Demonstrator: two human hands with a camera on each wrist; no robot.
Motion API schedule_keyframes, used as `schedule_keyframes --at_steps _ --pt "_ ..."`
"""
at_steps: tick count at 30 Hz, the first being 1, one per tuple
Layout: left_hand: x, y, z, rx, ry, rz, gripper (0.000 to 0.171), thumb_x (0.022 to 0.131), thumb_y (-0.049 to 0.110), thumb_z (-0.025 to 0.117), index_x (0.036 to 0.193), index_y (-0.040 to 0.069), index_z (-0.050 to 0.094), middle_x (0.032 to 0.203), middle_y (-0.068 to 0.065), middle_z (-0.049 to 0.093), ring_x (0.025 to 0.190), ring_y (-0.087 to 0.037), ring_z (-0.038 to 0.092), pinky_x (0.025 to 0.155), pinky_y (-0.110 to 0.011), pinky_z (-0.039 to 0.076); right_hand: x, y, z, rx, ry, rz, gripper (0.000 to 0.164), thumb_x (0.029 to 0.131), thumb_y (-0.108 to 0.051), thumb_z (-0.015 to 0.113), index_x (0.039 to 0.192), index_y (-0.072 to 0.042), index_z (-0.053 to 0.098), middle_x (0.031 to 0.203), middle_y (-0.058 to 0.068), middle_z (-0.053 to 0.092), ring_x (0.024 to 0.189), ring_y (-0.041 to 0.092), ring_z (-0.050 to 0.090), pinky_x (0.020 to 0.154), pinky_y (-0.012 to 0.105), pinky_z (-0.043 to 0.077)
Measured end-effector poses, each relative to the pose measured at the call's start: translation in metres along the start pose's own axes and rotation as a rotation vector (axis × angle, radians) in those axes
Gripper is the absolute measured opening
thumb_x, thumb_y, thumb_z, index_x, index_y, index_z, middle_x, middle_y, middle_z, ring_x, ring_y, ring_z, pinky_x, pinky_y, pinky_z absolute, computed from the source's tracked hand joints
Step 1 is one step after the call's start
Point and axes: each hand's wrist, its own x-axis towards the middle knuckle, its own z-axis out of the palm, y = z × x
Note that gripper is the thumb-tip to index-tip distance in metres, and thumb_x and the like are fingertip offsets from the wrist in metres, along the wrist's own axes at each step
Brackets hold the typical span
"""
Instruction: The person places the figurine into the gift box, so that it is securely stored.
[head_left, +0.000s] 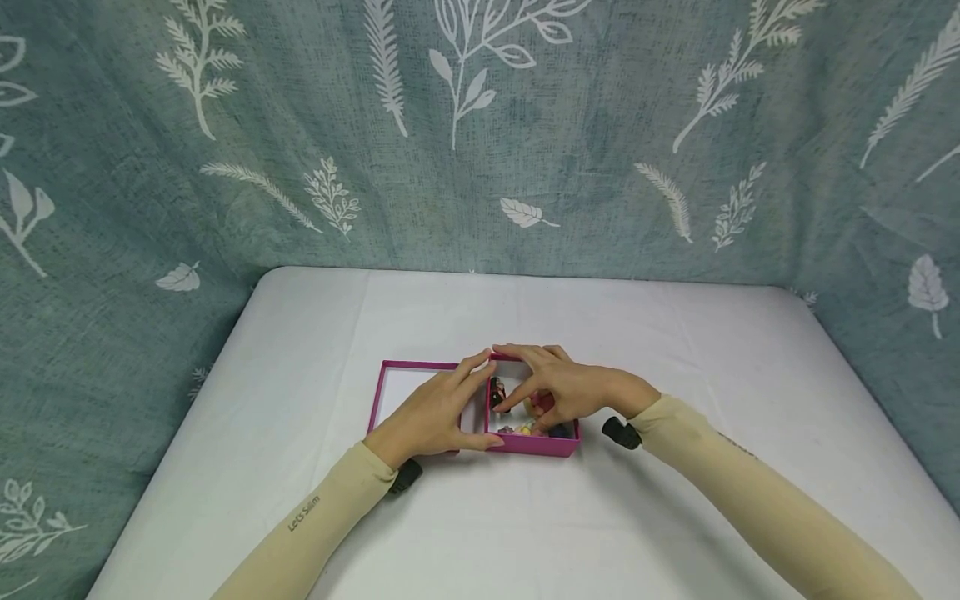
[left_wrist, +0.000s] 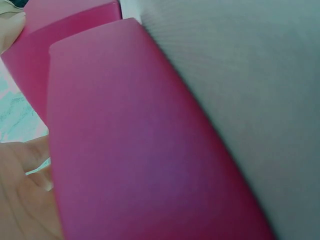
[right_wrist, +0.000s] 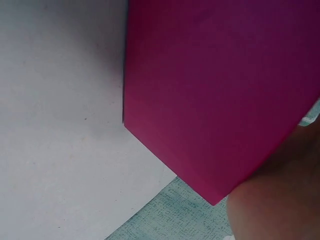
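Observation:
A magenta open-topped box [head_left: 525, 446] with a pale inside stands near the table's middle. Several small figurines lie in it, among them a dark-haired one [head_left: 495, 392] by the left wall and a yellowish one [head_left: 525, 428] near the front. My left hand [head_left: 438, 412] holds the box's left side, thumb at the front corner and fingers toward the back corner. My right hand [head_left: 566, 390] reaches over the box with fingers spread, one fingertip close to the dark-haired figurine, the thumb down among the others. Something red [head_left: 543, 403] shows beneath it, partly hidden.
Just left of the box lies a magenta-rimmed lid [head_left: 378, 396] with a white inside, partly under my left hand. Both rest on a white-covered table [head_left: 675, 333]. A teal leaf-patterned curtain [head_left: 480, 200] hangs behind it. Magenta walls fill much of both wrist views.

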Motion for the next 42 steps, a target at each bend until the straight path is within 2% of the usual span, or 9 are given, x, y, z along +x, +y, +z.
schedule_keyframes --at_steps 15,19,22,25,30,34,38,42 --pt "-0.002 -0.001 -0.002 -0.011 -0.015 -0.011 0.102 0.078 0.066 0.07 0.153 0.006 0.033 0.162 -0.007 0.024 0.129 -0.032 0.052 0.105 -0.045 0.046 -0.001 -0.007 -0.002 0.052 0.055 -0.012 0.052 0.081 -0.036 0.08 0.13 -0.031 0.065 0.162 0.012 0.017 0.149 0.034 0.012 0.109 0.064 0.017" --pt "-0.002 -0.002 -0.004 -0.02 -0.033 -0.018 0.106 0.077 0.071 0.067 0.154 0.007 0.03 0.163 -0.005 0.021 0.133 -0.03 0.048 0.107 -0.044 0.044 -0.002 -0.011 -0.006 0.072 0.062 -0.009 0.05 0.083 -0.033 0.079 0.131 -0.028 0.065 0.162 0.013 0.018 0.15 0.033 0.011 0.11 0.064 0.016" --pt "-0.004 -0.003 -0.011 -0.054 -0.045 -0.039 0.113 0.074 0.076 0.065 0.157 0.011 0.023 0.164 -0.003 0.018 0.138 -0.029 0.044 0.108 -0.044 0.044 -0.002 -0.013 -0.009 0.077 0.077 -0.016 0.05 0.085 -0.033 0.077 0.133 -0.025 0.063 0.162 0.014 0.02 0.15 0.033 0.012 0.111 0.064 0.017" --pt "-0.009 -0.007 -0.025 -0.098 -0.019 -0.063 0.116 0.072 0.076 0.066 0.158 0.015 0.017 0.164 0.0 0.017 0.141 -0.027 0.04 0.109 -0.047 0.042 0.0 -0.017 -0.012 0.073 0.113 -0.037 0.051 0.087 -0.034 0.074 0.136 -0.023 0.061 0.161 0.013 0.022 0.149 0.032 0.015 0.111 0.063 0.018" --pt "-0.024 -0.018 -0.055 -0.112 0.052 -0.103 0.109 0.076 0.07 0.068 0.158 0.017 0.019 0.163 0.0 0.021 0.142 -0.026 0.039 0.108 -0.053 0.041 0.005 -0.031 -0.015 0.047 0.203 -0.05 0.054 0.09 -0.032 0.071 0.139 -0.019 0.056 0.157 0.01 0.034 0.146 0.031 0.026 0.111 0.059 0.023" --pt "-0.044 -0.033 -0.073 -0.087 0.072 -0.164 0.105 0.078 0.067 0.069 0.157 0.017 0.022 0.162 -0.002 0.023 0.14 -0.029 0.04 0.108 -0.053 0.041 0.013 -0.05 -0.011 -0.063 0.241 0.001 0.059 0.092 -0.038 0.067 0.143 -0.014 0.05 0.153 0.009 0.041 0.144 0.029 0.033 0.111 0.055 0.026" --pt "-0.067 -0.05 -0.081 -0.078 0.079 -0.243 0.108 0.074 0.068 0.071 0.157 0.016 0.024 0.162 -0.007 0.024 0.142 -0.033 0.036 0.109 -0.056 0.039 0.025 -0.07 -0.002 -0.156 0.245 0.08 0.067 0.093 -0.045 0.064 0.147 -0.013 0.044 0.151 0.008 0.044 0.145 0.028 0.033 0.114 0.053 0.027" --pt "-0.089 -0.067 -0.079 -0.092 0.064 -0.323 0.113 0.07 0.07 0.073 0.156 0.016 0.024 0.161 -0.009 0.023 0.143 -0.035 0.033 0.109 -0.058 0.036 0.042 -0.083 0.012 -0.203 0.268 0.113 0.069 0.091 -0.049 0.064 0.146 -0.01 0.045 0.146 0.008 0.049 0.142 0.029 0.037 0.114 0.052 0.03"
